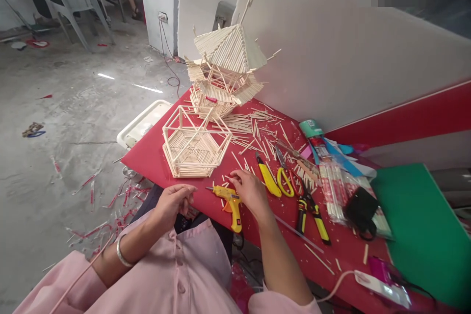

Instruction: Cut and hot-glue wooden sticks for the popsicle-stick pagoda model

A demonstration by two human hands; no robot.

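Red-topped counter [147, 159] carries the lot. Pagoda model [230, 54] stands at its far corner near the white board [312, 49], likely set back to free the near edge. Hexagonal stick frame [192, 149] sits by the left corner, presumably so both hands can reach it. Left hand [173, 202] is at the near edge, fingers bunched; can't tell if they hold anything (silver bangle [120, 254] on that wrist). Right hand [250, 193] is over the same edge, fingers narrow; can't tell if a stick's between them. Glue gun [235, 204] lies there too, nozzle leftward, grip toward the person, probably for easy pickup. Pliers [302, 212] and utility knife [270, 180] lie right of it, handles nearward, same logic.

Materials: pagoda roofs are ribbed, sloping panels of pale sticks. Frame has a concentric hexagon floor, thin uprights. Gun: yellow, looks plastic. Loose sticks [239, 123]: slim, straight, probably wood.
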